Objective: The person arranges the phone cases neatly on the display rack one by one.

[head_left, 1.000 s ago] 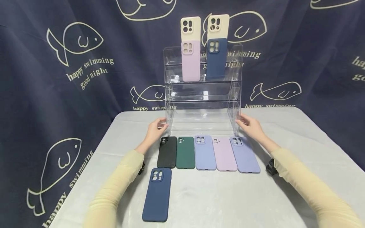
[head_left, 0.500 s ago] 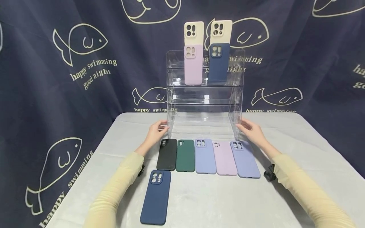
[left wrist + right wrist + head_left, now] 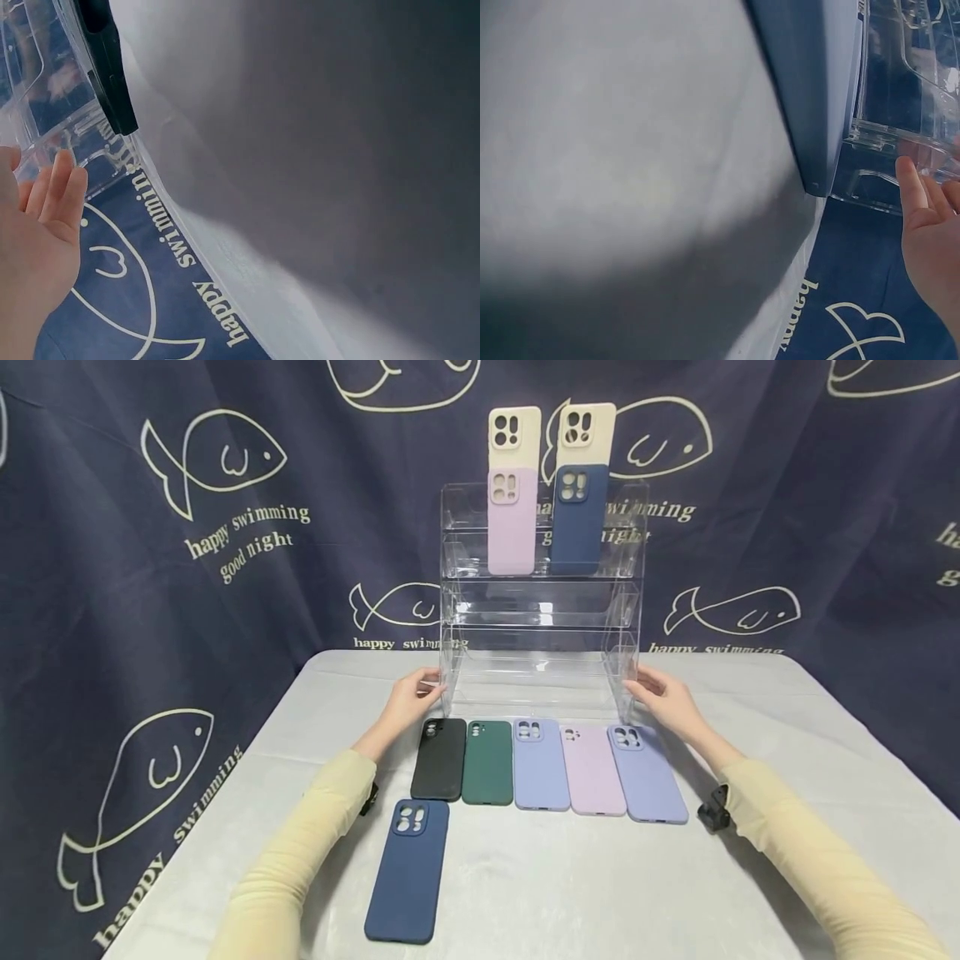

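A clear, tiered acrylic display rack [image 3: 540, 689] stands at the back of the table between my two hands. My left hand [image 3: 408, 700] touches its left side panel, with the fingers [image 3: 66, 196] fairly straight in the left wrist view. On the opposite side, my right hand [image 3: 663, 695] rests against the right panel, its fingers [image 3: 911, 187] extended. High on the rack, a lilac phone case [image 3: 512, 535] stands in front of a cream phone case [image 3: 528, 437]. To its right, a navy phone case [image 3: 579, 531] overlaps another cream phone case [image 3: 600, 435].
Before the rack lies a row of phone cases: black [image 3: 438, 764], green [image 3: 488, 768], periwinkle [image 3: 542, 772], pink-lilac [image 3: 595, 777] and another periwinkle case [image 3: 651, 781]. A loose navy case [image 3: 408, 881] lies nearer, beside the left forearm. A dark patterned curtain [image 3: 225, 543] hangs behind.
The head view has shifted slightly, moving the whole scene a little within it. Both hands keep their places at the rack's sides, and the phone cases stay where they were.
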### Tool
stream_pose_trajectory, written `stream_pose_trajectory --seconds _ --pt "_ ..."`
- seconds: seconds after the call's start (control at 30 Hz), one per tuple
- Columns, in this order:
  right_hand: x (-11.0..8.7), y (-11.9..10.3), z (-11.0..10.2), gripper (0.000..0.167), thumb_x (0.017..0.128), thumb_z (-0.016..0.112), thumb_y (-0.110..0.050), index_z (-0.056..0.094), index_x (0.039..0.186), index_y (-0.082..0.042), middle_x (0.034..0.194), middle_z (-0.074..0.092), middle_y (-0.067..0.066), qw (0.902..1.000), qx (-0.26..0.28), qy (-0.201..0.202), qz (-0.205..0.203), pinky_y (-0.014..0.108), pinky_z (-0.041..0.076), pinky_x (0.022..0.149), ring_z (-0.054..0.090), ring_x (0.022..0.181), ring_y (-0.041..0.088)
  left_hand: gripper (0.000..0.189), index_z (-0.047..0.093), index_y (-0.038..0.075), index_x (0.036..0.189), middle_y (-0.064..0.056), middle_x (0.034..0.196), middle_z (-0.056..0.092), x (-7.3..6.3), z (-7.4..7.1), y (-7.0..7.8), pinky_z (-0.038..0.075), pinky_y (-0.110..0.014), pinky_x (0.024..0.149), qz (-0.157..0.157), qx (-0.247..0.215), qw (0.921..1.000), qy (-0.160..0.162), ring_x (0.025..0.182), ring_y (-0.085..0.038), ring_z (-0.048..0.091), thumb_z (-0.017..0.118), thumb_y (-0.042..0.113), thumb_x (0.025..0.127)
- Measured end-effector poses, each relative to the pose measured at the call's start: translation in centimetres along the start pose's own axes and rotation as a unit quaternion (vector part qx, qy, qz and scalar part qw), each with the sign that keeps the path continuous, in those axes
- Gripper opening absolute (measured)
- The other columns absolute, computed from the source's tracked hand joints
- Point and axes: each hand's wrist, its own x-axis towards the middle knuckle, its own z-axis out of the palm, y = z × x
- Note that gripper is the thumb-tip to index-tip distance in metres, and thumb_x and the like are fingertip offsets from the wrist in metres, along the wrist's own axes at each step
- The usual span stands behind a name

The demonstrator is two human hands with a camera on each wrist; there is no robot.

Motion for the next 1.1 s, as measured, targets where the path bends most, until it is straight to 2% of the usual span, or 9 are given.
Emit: stream_pose_trajectory --seconds 0.13,0.23,0.37,0.6,0.7,0.8,0.87,1.03,1.1 --pt "0.1 0.6 -0.1 0.058 0.094 0.058 -0.025 0.039 0.137 0.008 0.128 0.051 0.032 1.0000 -0.002 -0.006 -0.001 0.003 0.048 0.079 0.051 0.093 -0.014 0.032 0.060 -0.002 0.115 -0.020 0.106 0.068 -0.2 -0.3 -0.1 0.057 -0.040 0.085 -0.006 -0.013 0.9999 -0.010 0.093 -0.033 0.067 0.064 0.017 0.089" --pt "0.3 0.8 -0.3 0.060 0.094 0.058 -0.027 0.038 0.138 0.009 0.130 0.049 0.032 0.9998 -0.004 -0.019 -0.001 0.003 0.048 0.079 0.051 0.091 -0.017 0.030 0.062 -0.002 0.114 -0.019 0.106 0.068 -0.8 -0.8 -0.1 0.056 -0.040 0.088 -0.001 -0.021 0.9996 -0.018 0.095 -0.033 0.066 0.064 0.016 0.090" --pt "0.2 1.0 -0.4 0.062 0.094 0.057 -0.027 0.034 0.138 0.010 0.134 0.044 0.033 0.9993 0.002 -0.038 0.006 0.006 0.050 0.079 0.051 0.086 -0.021 0.030 0.061 -0.002 0.115 -0.020 0.108 0.067 -2.2 -1.4 0.4 0.055 -0.039 0.089 0.011 -0.038 0.9988 -0.028 0.098 -0.033 0.066 0.062 0.014 0.090" --pt "0.1 1.1 -0.7 0.062 0.095 0.056 -0.025 0.031 0.140 0.009 0.136 0.040 0.034 0.9988 0.020 -0.046 0.004 0.008 0.051 0.079 0.053 0.087 -0.019 0.030 0.061 -0.003 0.116 -0.020 0.110 0.067 -4.9 -2.8 2.3 0.056 -0.039 0.087 0.009 -0.047 0.9981 -0.039 0.097 -0.032 0.066 0.062 0.013 0.091" --pt "0.3 1.1 -0.7 0.062 0.095 0.056 -0.027 0.032 0.141 0.007 0.135 0.043 0.032 0.9990 0.009 -0.043 0.001 0.006 0.050 0.079 0.060 0.093 -0.009 0.028 0.061 -0.004 0.115 -0.021 0.106 0.068 -6.0 -3.7 3.8 0.056 -0.041 0.085 0.005 -0.039 0.9982 -0.046 0.093 -0.033 0.066 0.062 0.010 0.090" --pt "0.3 1.0 -0.7 0.062 0.095 0.056 -0.028 0.032 0.141 0.006 0.133 0.047 0.031 0.9991 -0.007 -0.041 0.001 0.006 0.051 0.078 0.065 0.101 0.011 0.028 0.061 -0.006 0.114 -0.023 0.105 0.068 -7.2 -4.9 5.4 0.056 -0.043 0.083 0.002 -0.029 0.9972 -0.069 0.090 -0.035 0.066 0.062 0.006 0.089" --pt "0.2 0.9 -0.6 0.062 0.095 0.056 -0.027 0.032 0.141 0.006 0.133 0.047 0.031 0.9992 -0.005 -0.041 0.004 0.007 0.051 0.078 0.066 0.101 0.013 0.027 0.061 -0.007 0.113 -0.021 0.105 0.068 -7.7 -5.4 5.3 0.057 -0.037 0.080 0.006 -0.023 0.9959 -0.088 0.089 -0.031 0.067 0.062 0.007 0.089" --pt "0.3 1.1 -0.5 0.061 0.095 0.056 -0.025 0.032 0.141 0.006 0.134 0.045 0.032 0.9993 0.007 -0.035 0.005 0.006 0.050 0.077 0.057 0.087 -0.016 0.028 0.064 -0.004 0.111 -0.015 0.102 0.070 -8.5 -5.3 2.3 0.056 -0.023 0.076 0.011 -0.029 0.9916 -0.125 0.086 -0.021 0.067 0.065 0.012 0.088" --pt "0.3 1.2 -0.4 0.060 0.095 0.056 -0.025 0.032 0.141 0.006 0.134 0.044 0.032 0.9994 0.007 -0.034 0.002 0.006 0.050 0.076 0.054 0.084 -0.019 0.027 0.065 -0.002 0.110 -0.013 0.099 0.070 -8.9 -5.4 1.8 0.056 -0.022 0.075 0.006 -0.032 0.9892 -0.143 0.084 -0.018 0.066 0.066 0.012 0.087"
